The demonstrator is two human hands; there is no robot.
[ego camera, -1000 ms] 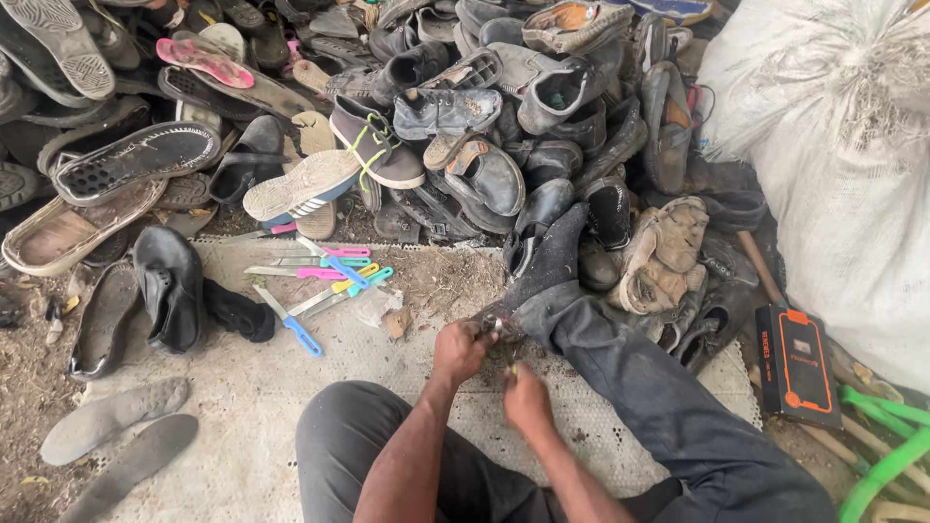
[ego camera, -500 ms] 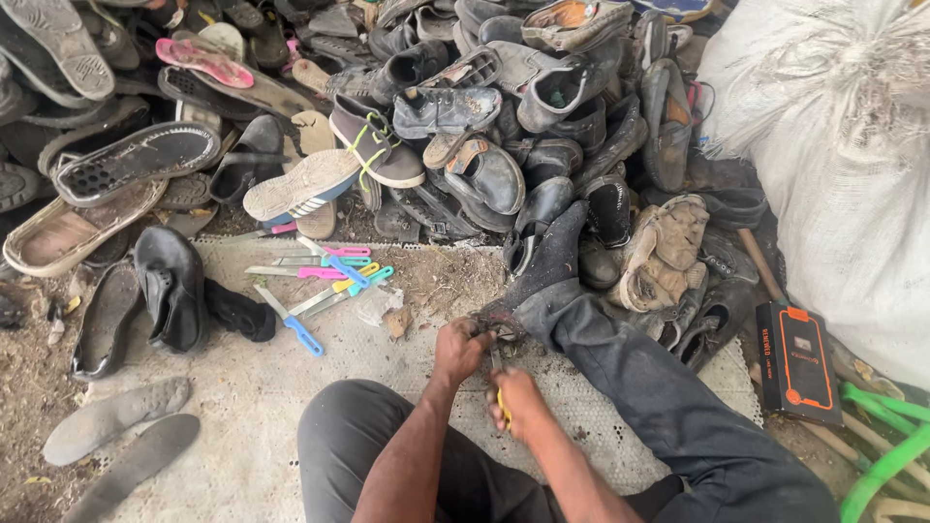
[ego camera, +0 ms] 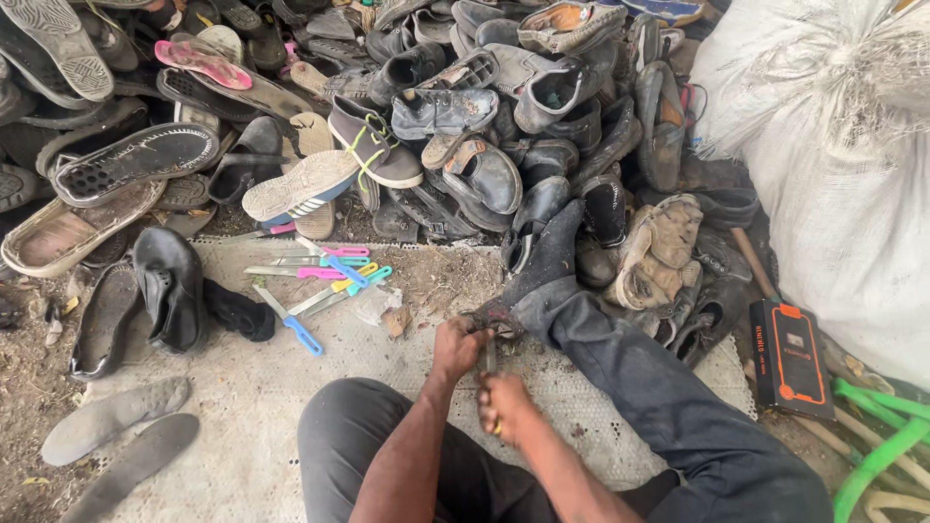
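My left hand [ego camera: 459, 345] grips a small dark scrap of shoe material [ego camera: 496, 318] that lies on the ground against my dark-socked right foot [ego camera: 547, 260]. My right hand [ego camera: 504, 407] is closed just below it, around a thin tool [ego camera: 488, 359] with a yellowish handle. The tool's tip points up to the scrap between both hands. My knees in dark trousers frame the hands. What the scrap is exactly is too small to tell.
A big heap of worn shoes [ego camera: 465, 145] fills the far side. Several coloured-handled knives [ego camera: 325, 276] lie on the pale mat [ego camera: 252, 397], loose insoles [ego camera: 111, 421] at left. A white sack [ego camera: 833, 145], a black-and-orange box [ego camera: 790, 353] and green tubing [ego camera: 886, 436] stand at right.
My right hand has shifted slightly left, closer under the left hand, and now shows the tool between them. The left hand stays on the scrap.
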